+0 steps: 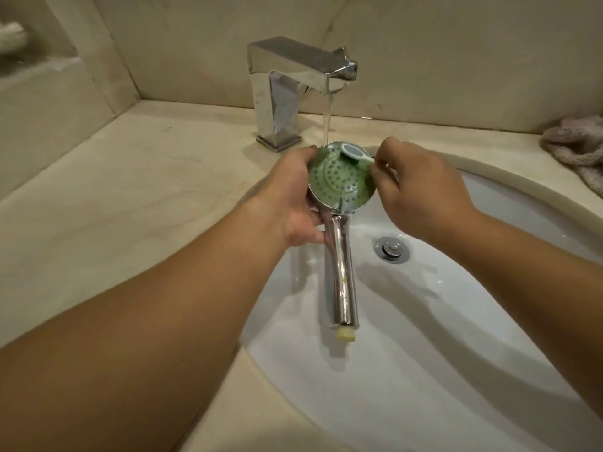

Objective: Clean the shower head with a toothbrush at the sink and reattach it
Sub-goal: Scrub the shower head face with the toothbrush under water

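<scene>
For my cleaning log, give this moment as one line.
left hand holds shower head | right hand pinches toothbrush on its face | faucet running

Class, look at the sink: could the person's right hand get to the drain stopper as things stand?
Probably yes, once freed: the right hand hovers just above the drain stopper with nothing between them, but its fingers hold the toothbrush.

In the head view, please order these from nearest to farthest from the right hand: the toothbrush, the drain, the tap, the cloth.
1. toothbrush: pinched in the right hand.
2. drain: in the basin, just below the hand.
3. tap: behind, to the left.
4. cloth: on the counter, far right.
</scene>
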`<act>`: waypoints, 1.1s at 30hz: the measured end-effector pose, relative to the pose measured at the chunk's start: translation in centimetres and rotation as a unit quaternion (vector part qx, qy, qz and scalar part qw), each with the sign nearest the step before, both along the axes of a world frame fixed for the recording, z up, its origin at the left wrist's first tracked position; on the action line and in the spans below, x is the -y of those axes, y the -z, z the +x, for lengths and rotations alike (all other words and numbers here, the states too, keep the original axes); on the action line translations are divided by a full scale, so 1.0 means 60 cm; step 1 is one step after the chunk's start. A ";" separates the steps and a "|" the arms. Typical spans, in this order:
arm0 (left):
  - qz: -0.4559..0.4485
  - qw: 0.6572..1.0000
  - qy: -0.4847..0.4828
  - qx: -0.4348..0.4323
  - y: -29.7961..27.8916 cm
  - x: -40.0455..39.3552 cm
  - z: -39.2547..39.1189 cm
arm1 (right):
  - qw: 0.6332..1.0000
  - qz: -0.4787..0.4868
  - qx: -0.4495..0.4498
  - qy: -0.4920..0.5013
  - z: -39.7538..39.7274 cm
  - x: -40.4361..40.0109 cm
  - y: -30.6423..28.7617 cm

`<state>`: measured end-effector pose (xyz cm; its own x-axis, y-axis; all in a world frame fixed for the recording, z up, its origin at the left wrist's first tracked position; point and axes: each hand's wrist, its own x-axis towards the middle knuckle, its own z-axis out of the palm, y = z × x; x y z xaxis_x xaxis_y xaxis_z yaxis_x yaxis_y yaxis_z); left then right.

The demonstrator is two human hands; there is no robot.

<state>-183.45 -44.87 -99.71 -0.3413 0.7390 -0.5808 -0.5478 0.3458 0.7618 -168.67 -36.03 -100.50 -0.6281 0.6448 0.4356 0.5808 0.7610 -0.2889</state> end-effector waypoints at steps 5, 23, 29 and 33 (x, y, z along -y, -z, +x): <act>0.011 1.000 -0.003 -0.005 0.001 -0.007 -0.017 | 0.999 0.048 -0.009 -0.018 -0.005 0.004 -0.001; 0.085 0.995 0.013 0.044 0.000 -0.016 -0.011 | 0.983 0.115 -0.024 -0.141 -0.019 0.004 0.024; 0.082 0.996 0.010 0.028 -0.001 -0.015 -0.007 | 0.982 0.120 -0.034 -0.140 -0.015 0.004 0.019; 0.072 0.997 0.008 0.024 0.004 -0.017 -0.015 | 0.988 0.110 -0.058 -0.092 -0.018 -0.007 0.010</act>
